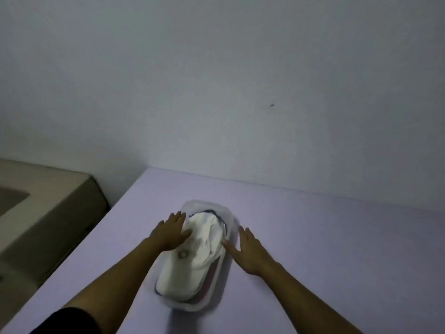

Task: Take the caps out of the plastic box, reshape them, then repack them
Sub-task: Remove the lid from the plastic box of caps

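Resting flat on a pale lilac tabletop, a clear plastic box sits at screen centre, long axis running roughly 1 o'clock to 7 o'clock. Box holds a stack of caps; top one is a white cap with a small round emblem on the front, brim toward 7 o'clock. Edges of darker caps, one reddish, show under it along the 4 o'clock side; count cannot be told.

Left hand: fingers spread wide, palm down, lying on the box rim and the crown of the white cap at its 10 o'clock side. Not gripping anything.

Right hand: open, fingers extended and together, palm down at the box's 3 o'clock side; thumb tip at the box wall, contact likely but blurred. Holding nothing.

Both forearms bare; dark sleeve visible at 7 o'clock of frame. Beige furniture stands off the tabletop at 9 o'clock. Plain grey wall behind
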